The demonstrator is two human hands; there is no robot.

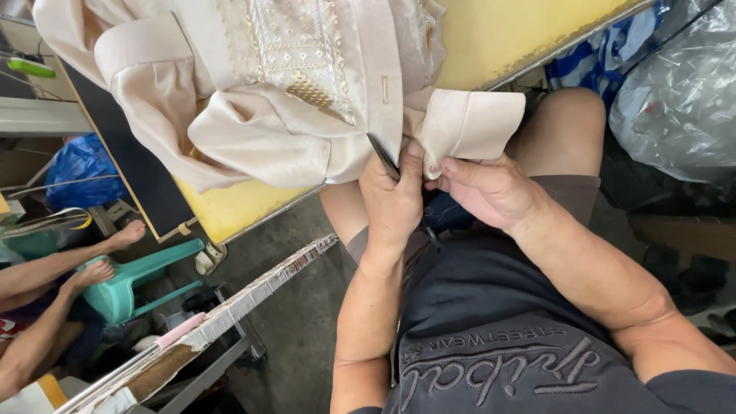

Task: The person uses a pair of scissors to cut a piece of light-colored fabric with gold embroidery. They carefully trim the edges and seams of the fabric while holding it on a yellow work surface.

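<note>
A cream embroidered shirt (pixel 268 92) lies bunched on a yellow table (pixel 498 38). Its placket hangs over the table's near edge. My left hand (pixel 392 203) pinches a thin dark pointed tool (pixel 381 156) against the shirt fabric at the table edge. My right hand (pixel 491 192) holds the shirt's folded cuff (pixel 471 123) from below, thumb on the cloth. The two hands touch each other just above my lap. I cannot tell what kind of tool it is.
Another person's bare legs and feet (pixel 92 261) rest on a teal plastic stool (pixel 130 287) at the left. A blue bag (pixel 80 165) sits behind them. A long board with a patterned edge (pixel 253 291) crosses the lower left. A clear plastic bag (pixel 682 92) fills the upper right.
</note>
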